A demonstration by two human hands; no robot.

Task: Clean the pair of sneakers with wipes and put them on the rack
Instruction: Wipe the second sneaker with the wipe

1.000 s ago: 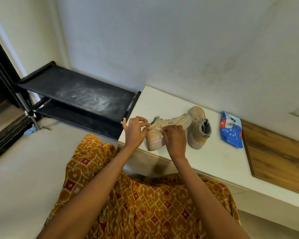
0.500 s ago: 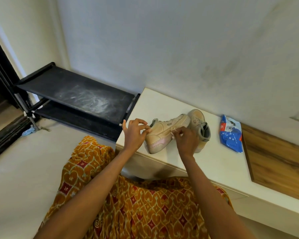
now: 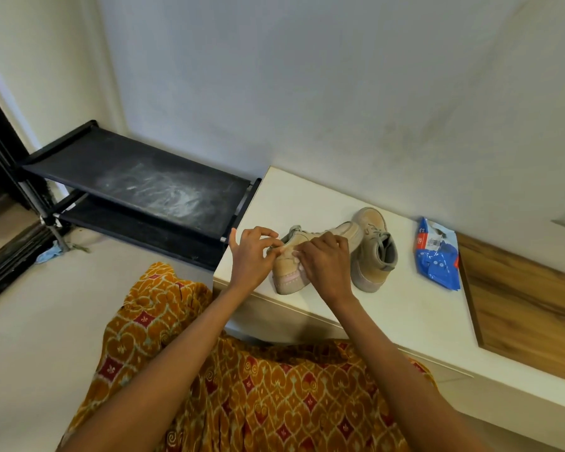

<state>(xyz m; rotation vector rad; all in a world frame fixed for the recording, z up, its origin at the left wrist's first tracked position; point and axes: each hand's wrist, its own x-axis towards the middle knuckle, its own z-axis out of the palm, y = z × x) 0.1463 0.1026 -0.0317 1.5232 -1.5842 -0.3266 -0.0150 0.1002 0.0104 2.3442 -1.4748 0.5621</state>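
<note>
Beige suede high-top sneaker (image 3: 310,256), near one of pair: lying on its side at front edge of white bench top (image 3: 405,308), long axis diagonal, toe toward wall and second beige sneaker (image 3: 374,252), heel toward bench edge. Left hand (image 3: 250,256) pinching collar; right hand (image 3: 327,262) curled, pressing small white wipe (image 3: 297,254) on upper. Risks, judged: sliding off edge under rubbing; wipe bunching. Black two-tier rack (image 3: 137,187) bare.

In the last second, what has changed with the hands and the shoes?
The right hand, with a wipe, slid along the side of the near sneaker toward the toe, then back to its heel end. The left hand kept steadying that end. The second sneaker, wipes pack and rack stayed put.
</note>
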